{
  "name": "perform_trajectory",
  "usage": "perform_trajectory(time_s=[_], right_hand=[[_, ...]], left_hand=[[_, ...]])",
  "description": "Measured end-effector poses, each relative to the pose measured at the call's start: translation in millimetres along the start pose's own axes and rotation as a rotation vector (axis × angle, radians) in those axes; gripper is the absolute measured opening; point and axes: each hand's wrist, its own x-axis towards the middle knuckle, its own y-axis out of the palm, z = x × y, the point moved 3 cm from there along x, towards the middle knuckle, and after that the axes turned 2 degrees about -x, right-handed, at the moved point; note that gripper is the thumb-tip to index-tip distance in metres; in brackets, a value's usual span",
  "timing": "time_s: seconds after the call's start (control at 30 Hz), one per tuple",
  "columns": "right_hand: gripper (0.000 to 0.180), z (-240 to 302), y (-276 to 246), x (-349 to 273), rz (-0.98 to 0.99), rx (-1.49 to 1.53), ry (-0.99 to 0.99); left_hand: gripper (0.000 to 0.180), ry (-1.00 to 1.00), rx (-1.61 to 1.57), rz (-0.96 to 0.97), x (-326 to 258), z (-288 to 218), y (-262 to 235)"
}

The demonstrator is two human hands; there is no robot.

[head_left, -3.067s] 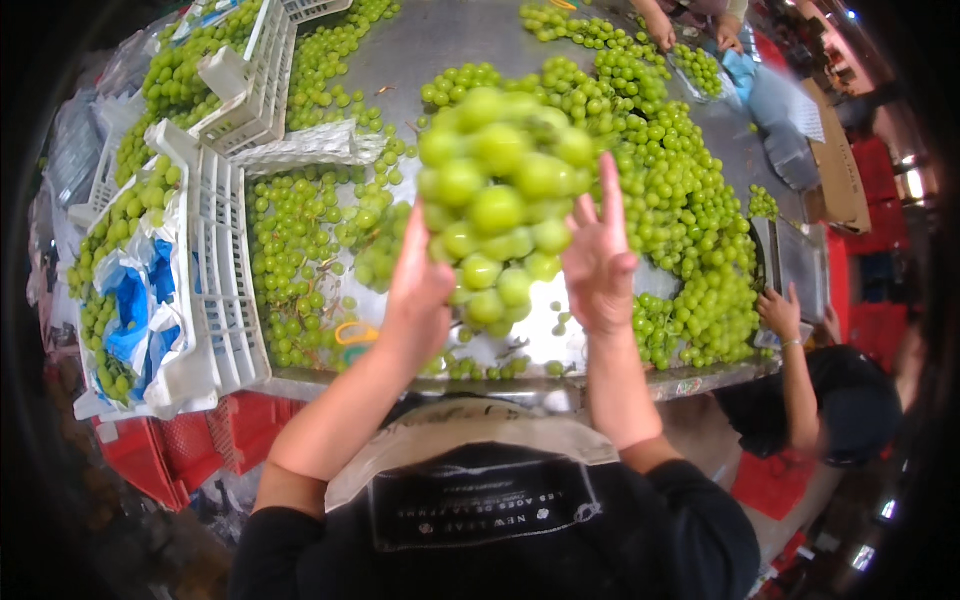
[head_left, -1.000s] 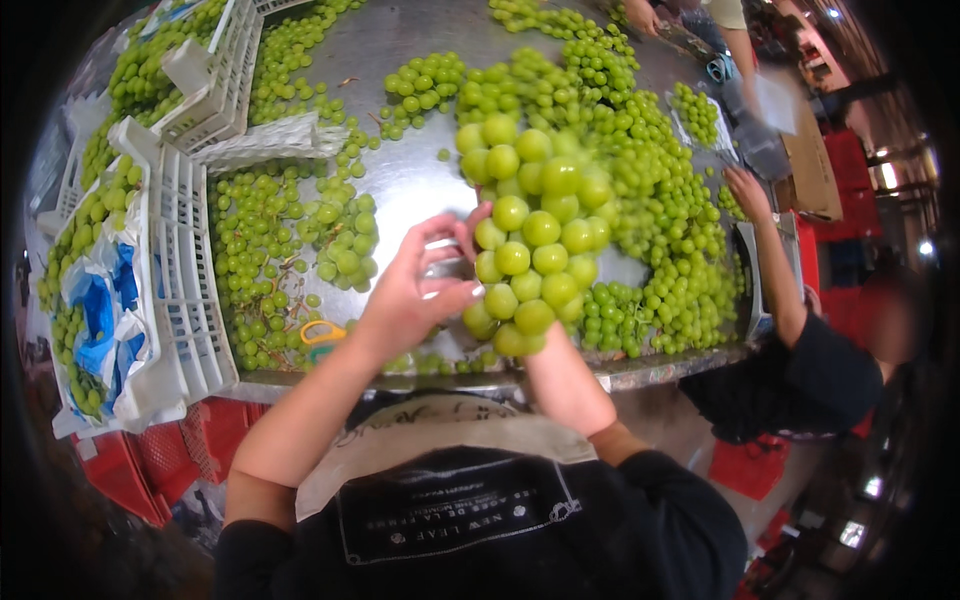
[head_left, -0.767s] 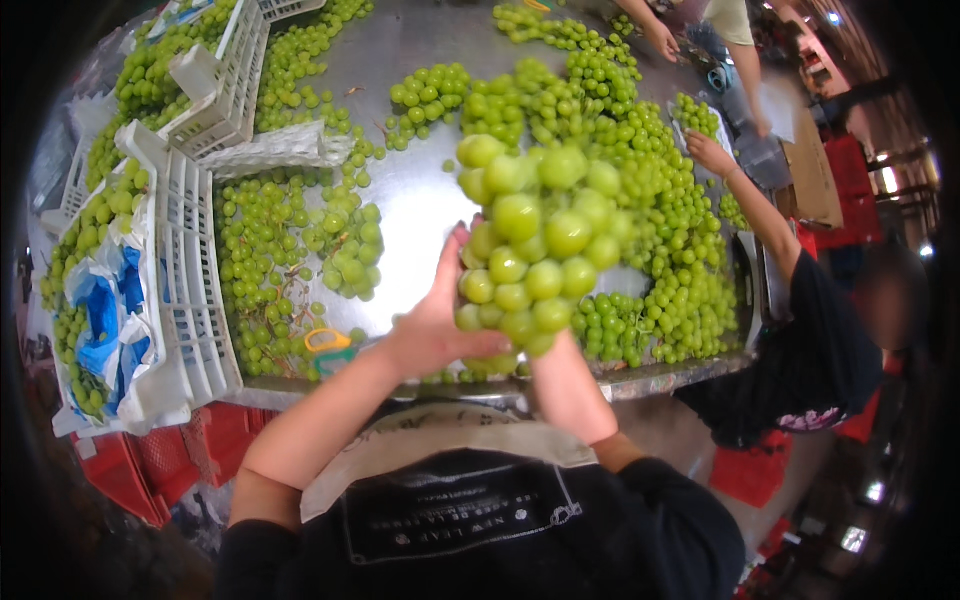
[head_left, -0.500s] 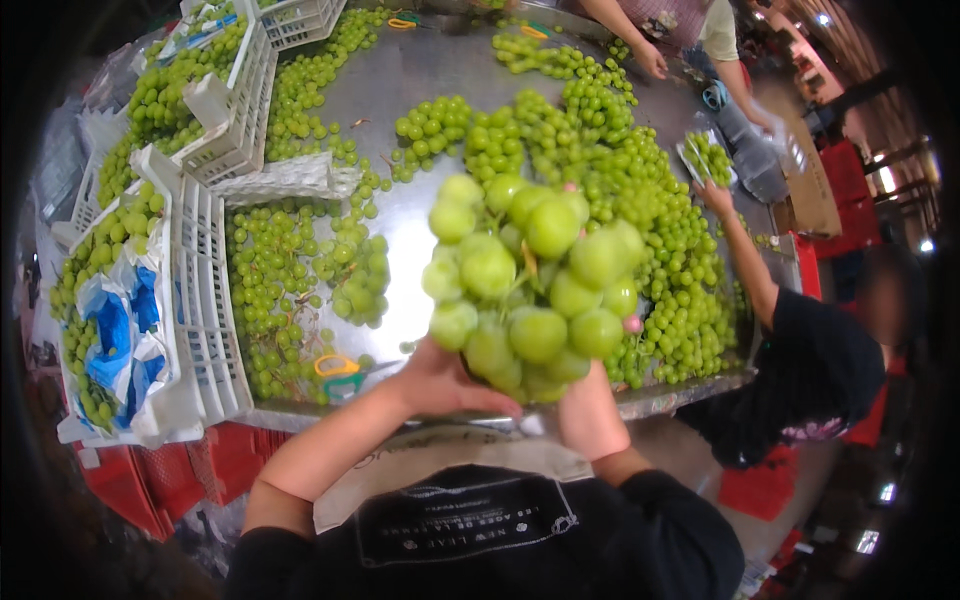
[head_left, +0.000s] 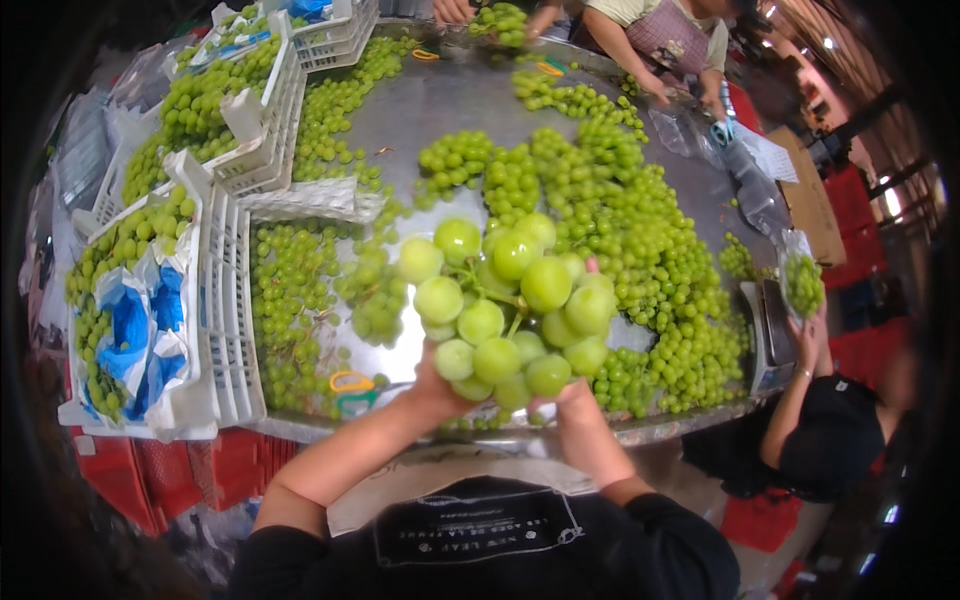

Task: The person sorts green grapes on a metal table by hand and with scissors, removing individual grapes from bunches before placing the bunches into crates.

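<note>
I have the bunch of green grapes (head_left: 505, 310) lifted off the bench (head_left: 440, 110) and close under the camera, nearer than half a second ago, when it hung lower over the piled grapes (head_left: 640, 240). My left hand (head_left: 435, 385) is clenched under its lower left side and my right hand (head_left: 572, 400) grasps the lower right, so both grips carry it. With the bunch tipped up like this, I judge its underside is being checked. Scissors (head_left: 352, 390) lie on the bench beside my left wrist; white crates (head_left: 235, 300) stand further left.
</note>
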Motion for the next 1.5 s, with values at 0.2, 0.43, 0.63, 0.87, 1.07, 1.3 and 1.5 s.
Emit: perform_trajectory(time_s=[0.2,0.43,0.63,0.87,1.07,1.3,1.5], right_hand=[[0.105,-22,-13,-24,0.029,-0.160,0.049],[0.076,-46,-35,-17,-0.391,0.230,0.389],[0.058,-56,-28,-13,-0.193,1.017,0.669],[0.055,-37,-8,-6,-0.143,1.195,0.766],[0.056,-42,-6,-6,-0.159,1.145,0.749],[0.059,-50,-3,-4,-0.188,1.084,0.722],[0.061,-55,6,-1,-0.137,1.101,0.755]], left_hand=[[0.042,-0.028,-0.057,0.117,6,-12,-5],[0.094,0.024,0.363,0.067,15,-35,-3],[0.099,0.052,0.393,0.230,19,-60,-12],[0.068,0.222,0.321,0.102,34,-66,-24],[0.051,0.353,0.450,-0.070,66,-83,-34],[0.037,0.226,0.497,0.185,103,-92,-26],[0.021,-0.303,-0.308,0.217,118,-54,-48]])
